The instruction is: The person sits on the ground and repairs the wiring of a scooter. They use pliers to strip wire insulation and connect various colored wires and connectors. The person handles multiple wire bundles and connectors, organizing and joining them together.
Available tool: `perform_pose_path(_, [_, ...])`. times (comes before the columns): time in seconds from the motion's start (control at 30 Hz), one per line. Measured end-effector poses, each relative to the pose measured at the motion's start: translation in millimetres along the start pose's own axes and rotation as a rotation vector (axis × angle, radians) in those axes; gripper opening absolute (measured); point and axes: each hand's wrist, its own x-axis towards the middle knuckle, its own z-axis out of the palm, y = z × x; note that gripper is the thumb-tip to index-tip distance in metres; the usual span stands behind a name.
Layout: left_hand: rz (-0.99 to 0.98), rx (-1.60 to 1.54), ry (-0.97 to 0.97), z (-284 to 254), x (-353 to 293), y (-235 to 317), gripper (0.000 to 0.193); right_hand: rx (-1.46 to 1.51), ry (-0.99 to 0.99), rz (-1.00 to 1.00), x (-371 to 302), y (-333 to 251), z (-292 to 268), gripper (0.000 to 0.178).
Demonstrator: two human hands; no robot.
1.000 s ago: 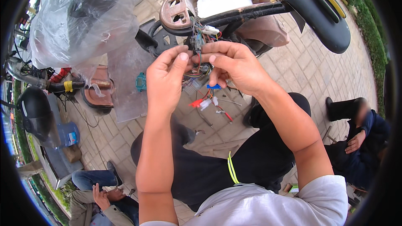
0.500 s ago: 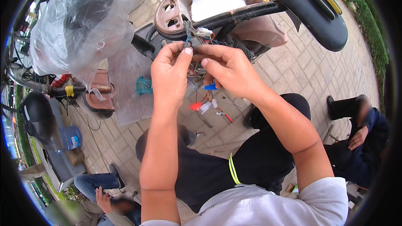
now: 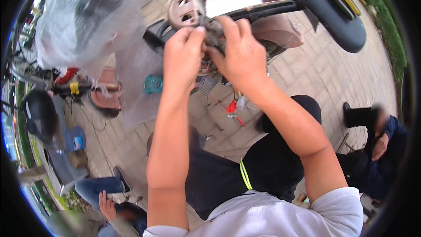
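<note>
A bundle of wires (image 3: 214,35), blurred by motion, spans the gap between my hands at the edge of an opened scooter body (image 3: 187,11). My left hand (image 3: 184,57) is closed, thumb against bent index finger, at the bundle's left side. On the right, my right hand (image 3: 244,52) wraps its fingers over the bundle, thumb underneath; its exact grip is partly hidden. Loose wire ends hang below my hands, among them a red connector (image 3: 231,106) and a red-sleeved lead (image 3: 240,122).
A black seat (image 3: 324,13) is tipped up at the upper right. Clear plastic sheeting (image 3: 92,22) covers the scooter's front at left. A teal part (image 3: 153,84) rests on the plastic. People sit at lower left and right (image 3: 379,147), on brick paving.
My right hand has turned, its fingers now reaching up over the wires. Both hands have shifted slightly upward, and the dangling connectors have swung right; the blue one no longer shows.
</note>
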Motion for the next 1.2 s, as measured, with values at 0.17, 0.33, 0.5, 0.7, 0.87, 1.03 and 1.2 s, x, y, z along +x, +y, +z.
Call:
perform_pose_path(0.17, [0.242,0.116,0.123,11.8,13.8,-16.3,0.034,-0.103,0.037,-0.096,5.8,4.3,4.5,0.052])
perform_pose_path(0.33, [0.296,0.098,0.172,14.9,6.6,-5.5,0.031,-0.129,0.004,-0.094,6.8,11.4,6.0,0.055])
perform_pose_path(0.5, [0.316,0.203,0.196,15.4,2.2,0.2,0.030,-0.066,0.009,-0.151,15.3,21.5,-2.5,0.043])
perform_pose_path(0.7, [0.361,0.273,0.209,16.0,-9.5,-32.6,0.031,-0.007,0.029,-0.109,8.5,19.2,-5.8,0.031])
perform_pose_path(0.87, [0.481,0.457,0.236,18.1,-3.0,-48.4,0.032,0.008,-0.059,-0.140,11.9,15.7,-19.3,0.045])
perform_pose_path(1.03, [0.186,0.074,0.123,15.1,-4.3,-44.1,0.030,0.172,-0.011,-0.173,4.2,24.1,-27.6,0.043])
perform_pose_path(1.2, [0.058,-0.174,-0.023,6.4,-14.8,-28.2,0.023,0.138,0.074,-0.254,-16.5,40.0,-56.5,0.040])
